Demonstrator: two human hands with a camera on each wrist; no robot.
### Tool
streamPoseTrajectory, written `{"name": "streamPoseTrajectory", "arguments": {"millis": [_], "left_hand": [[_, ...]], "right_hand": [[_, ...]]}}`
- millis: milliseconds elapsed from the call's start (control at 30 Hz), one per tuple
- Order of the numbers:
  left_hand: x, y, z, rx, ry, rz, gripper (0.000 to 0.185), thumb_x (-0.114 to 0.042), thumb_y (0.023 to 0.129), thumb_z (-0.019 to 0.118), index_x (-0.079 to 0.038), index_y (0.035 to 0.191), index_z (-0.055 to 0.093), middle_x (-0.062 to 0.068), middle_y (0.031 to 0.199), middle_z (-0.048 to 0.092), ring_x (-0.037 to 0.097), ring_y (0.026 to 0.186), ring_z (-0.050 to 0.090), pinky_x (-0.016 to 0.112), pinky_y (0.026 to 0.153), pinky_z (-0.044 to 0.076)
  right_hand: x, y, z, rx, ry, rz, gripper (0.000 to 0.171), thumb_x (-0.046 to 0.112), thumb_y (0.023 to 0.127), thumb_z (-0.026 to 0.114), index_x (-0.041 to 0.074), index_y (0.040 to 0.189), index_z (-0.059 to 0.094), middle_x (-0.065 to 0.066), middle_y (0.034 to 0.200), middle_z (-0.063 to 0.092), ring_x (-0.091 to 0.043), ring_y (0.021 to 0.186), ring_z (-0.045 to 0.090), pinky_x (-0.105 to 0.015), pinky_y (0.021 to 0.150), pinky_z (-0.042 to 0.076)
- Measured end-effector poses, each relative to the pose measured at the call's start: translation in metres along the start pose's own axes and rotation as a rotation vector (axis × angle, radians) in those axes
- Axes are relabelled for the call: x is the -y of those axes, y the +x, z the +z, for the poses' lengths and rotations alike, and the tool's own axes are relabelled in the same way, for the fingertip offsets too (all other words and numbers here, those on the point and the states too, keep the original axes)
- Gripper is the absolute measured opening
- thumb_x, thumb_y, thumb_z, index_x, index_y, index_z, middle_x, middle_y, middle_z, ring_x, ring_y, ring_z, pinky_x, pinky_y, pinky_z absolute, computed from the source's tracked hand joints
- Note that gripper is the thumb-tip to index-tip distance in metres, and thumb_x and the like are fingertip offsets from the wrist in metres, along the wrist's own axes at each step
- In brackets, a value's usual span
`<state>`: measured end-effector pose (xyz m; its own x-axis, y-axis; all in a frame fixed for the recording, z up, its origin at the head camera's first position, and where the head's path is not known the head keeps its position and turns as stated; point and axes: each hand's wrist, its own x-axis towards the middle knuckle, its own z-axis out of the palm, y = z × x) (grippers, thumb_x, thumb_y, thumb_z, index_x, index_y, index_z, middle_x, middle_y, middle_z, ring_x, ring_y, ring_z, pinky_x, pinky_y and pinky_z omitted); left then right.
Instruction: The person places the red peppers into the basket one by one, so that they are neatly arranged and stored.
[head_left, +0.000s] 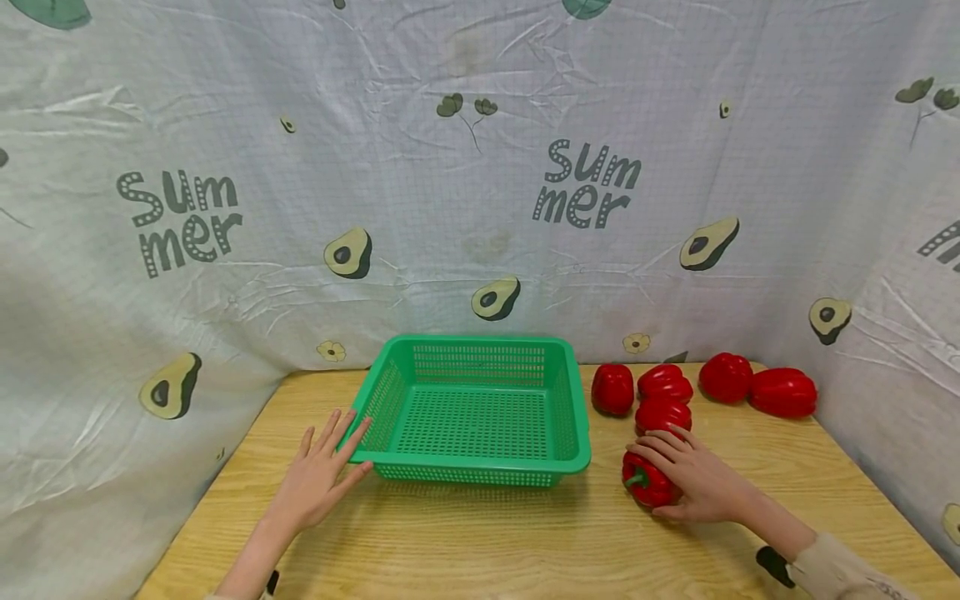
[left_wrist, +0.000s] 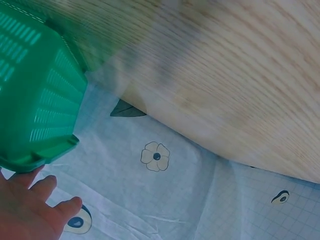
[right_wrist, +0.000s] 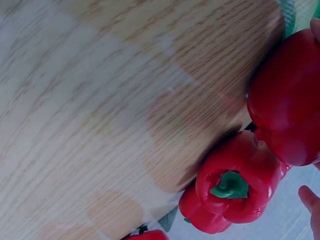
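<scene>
A red bell pepper point(head_left: 645, 486) with a green stem lies at the front of a group of peppers. My right hand point(head_left: 705, 477) grips it from the right, fingers over its top and thumb at its near side. In the right wrist view the held bell pepper point(right_wrist: 287, 100) fills the right edge, and only some fingertips show. My left hand point(head_left: 321, 477) has its fingers spread straight at the left rim of a green plastic basket point(head_left: 480, 461). The left wrist view shows those fingers point(left_wrist: 44, 187) right at the basket's edge.
Just behind the held pepper sits another red bell pepper point(head_left: 663, 414). Several more, including one pepper point(head_left: 612, 390) near the basket and one pepper point(head_left: 783, 392) at far right, line the back of the wooden table point(head_left: 450, 542). A printed cloth point(head_left: 420, 192) hangs behind.
</scene>
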<state>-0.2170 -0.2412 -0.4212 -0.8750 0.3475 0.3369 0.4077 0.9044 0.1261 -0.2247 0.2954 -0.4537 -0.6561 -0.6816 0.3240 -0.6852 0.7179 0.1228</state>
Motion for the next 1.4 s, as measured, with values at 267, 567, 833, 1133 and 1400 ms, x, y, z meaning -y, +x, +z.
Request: {"name": "streamPoseTrajectory", "arguments": {"millis": [267, 567, 833, 1133, 1400], "left_hand": [[0.002, 0.003, -0.002, -0.053, 0.033, 0.037, 0.059, -0.042, 0.089, 0.047, -0.014, 0.139, 0.035, 0.015, 0.143, 0.031, 0.025, 0.14, 0.011, 0.058, 0.104, 0.017], [0.0, 0.008, -0.002, -0.025, 0.046, 0.014, 0.061, -0.045, 0.09, 0.043, -0.011, 0.14, 0.032, 0.016, 0.144, 0.03, 0.035, 0.135, 0.02, 0.059, 0.104, 0.016], [-0.002, 0.009, -0.002, -0.01, 0.041, -0.01, 0.063, -0.045, 0.09, 0.043, -0.011, 0.141, 0.029, 0.015, 0.146, 0.025, 0.035, 0.136, 0.017, 0.06, 0.103, 0.016], [-0.001, 0.007, 0.0, 0.005, 0.023, -0.022, 0.063, -0.044, 0.09, 0.045, -0.012, 0.141, 0.028, 0.014, 0.147, 0.023, 0.031, 0.139, 0.01, 0.061, 0.103, 0.015], [-0.001, 0.007, 0.0, 0.005, 0.027, -0.021, 0.063, -0.046, 0.09, 0.043, -0.012, 0.141, 0.029, 0.014, 0.147, 0.025, 0.034, 0.137, 0.016, 0.061, 0.103, 0.015]], "right_hand": [[0.001, 0.002, -0.003, -0.002, 0.007, -0.005, 0.088, 0.054, 0.055, 0.076, 0.013, 0.128, 0.046, -0.004, 0.123, 0.053, -0.022, 0.116, 0.038, -0.051, 0.09, 0.033], [0.0, 0.011, -0.014, -0.059, -0.021, -0.016, 0.088, 0.05, 0.053, 0.079, 0.013, 0.126, 0.048, -0.002, 0.119, 0.053, -0.021, 0.112, 0.041, -0.05, 0.09, 0.034], [-0.003, 0.021, -0.021, -0.126, -0.053, -0.058, 0.086, 0.045, 0.049, 0.082, 0.011, 0.122, 0.05, -0.002, 0.117, 0.054, -0.021, 0.11, 0.042, -0.047, 0.089, 0.033], [-0.002, 0.035, -0.031, -0.161, -0.05, -0.069, 0.085, 0.039, 0.049, 0.082, 0.008, 0.122, 0.051, -0.007, 0.117, 0.054, -0.027, 0.11, 0.044, -0.051, 0.089, 0.034], [-0.005, 0.046, -0.041, -0.191, -0.064, -0.084, 0.085, 0.037, 0.05, 0.081, 0.006, 0.122, 0.049, -0.008, 0.118, 0.054, -0.026, 0.109, 0.044, -0.049, 0.091, 0.031]]}}
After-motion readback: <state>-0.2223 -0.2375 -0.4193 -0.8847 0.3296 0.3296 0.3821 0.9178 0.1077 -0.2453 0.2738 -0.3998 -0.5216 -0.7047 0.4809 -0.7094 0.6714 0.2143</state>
